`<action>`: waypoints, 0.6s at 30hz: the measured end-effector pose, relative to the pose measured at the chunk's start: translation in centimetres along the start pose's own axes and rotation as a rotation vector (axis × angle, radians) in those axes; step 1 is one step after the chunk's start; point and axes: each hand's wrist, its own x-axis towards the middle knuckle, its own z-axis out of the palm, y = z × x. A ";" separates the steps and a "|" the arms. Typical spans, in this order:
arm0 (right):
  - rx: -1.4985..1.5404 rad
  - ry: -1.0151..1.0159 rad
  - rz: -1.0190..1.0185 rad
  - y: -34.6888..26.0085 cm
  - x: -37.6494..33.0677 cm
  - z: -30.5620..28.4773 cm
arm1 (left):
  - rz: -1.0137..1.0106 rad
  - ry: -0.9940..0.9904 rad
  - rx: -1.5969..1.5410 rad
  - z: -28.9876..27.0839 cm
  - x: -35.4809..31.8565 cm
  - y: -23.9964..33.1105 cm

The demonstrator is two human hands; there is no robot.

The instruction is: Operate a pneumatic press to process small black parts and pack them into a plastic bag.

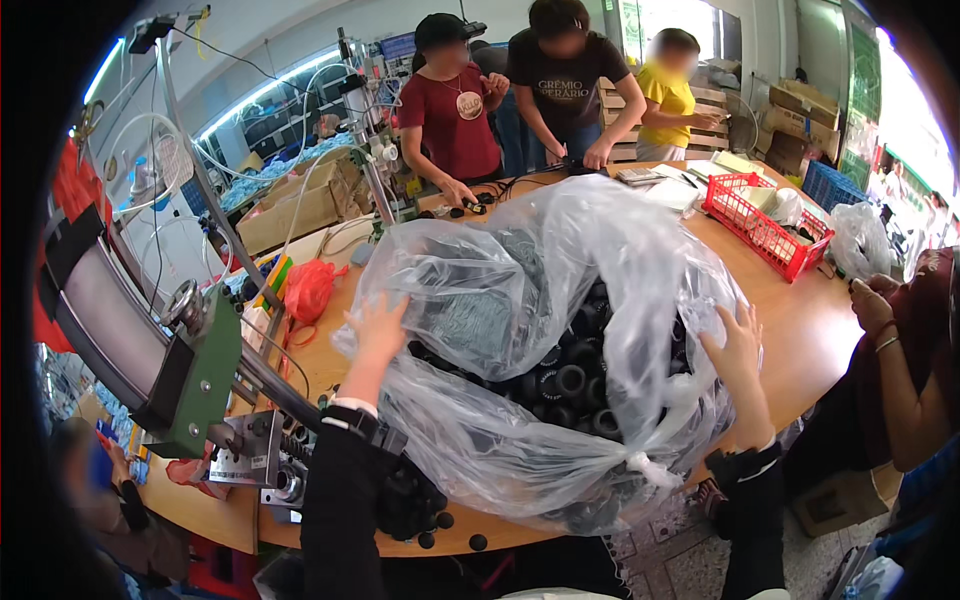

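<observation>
A large clear plastic bag (480,450) lies bulging on the wooden table in front of me, its mouth gaping. Inside are several round black rubber-like parts (570,380), some ring-shaped. Folded film over the bag's far left covers grey-green material (465,320). My left hand (378,328) rests at the bag's left side, fingers spread against the film. On the opposite side my right hand (735,350) touches the plastic with fingers apart. Near the right hand the bag has a twisted knot (655,470). A few small black round pieces (478,542) lie by the table's front edge.
A green and metal press machine (200,380) stands close on my left. Beside it lies a red plastic bag (312,290). A red basket (765,225) sits at the far right of the table (800,340). Several people work around the table, one close on my right.
</observation>
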 end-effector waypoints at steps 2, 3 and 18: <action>-0.032 -0.102 0.078 0.2 1.4 -1.1 | 0.027 0.144 -0.014 -1.4 -0.8 1.6; 0.127 0.050 0.050 -0.3 1.9 -2.0 | 0.034 0.228 -0.025 -2.1 -1.3 3.0; 0.078 -0.329 -0.260 -8.3 4.3 2.4 | 0.752 0.085 -0.189 -1.9 -6.2 14.2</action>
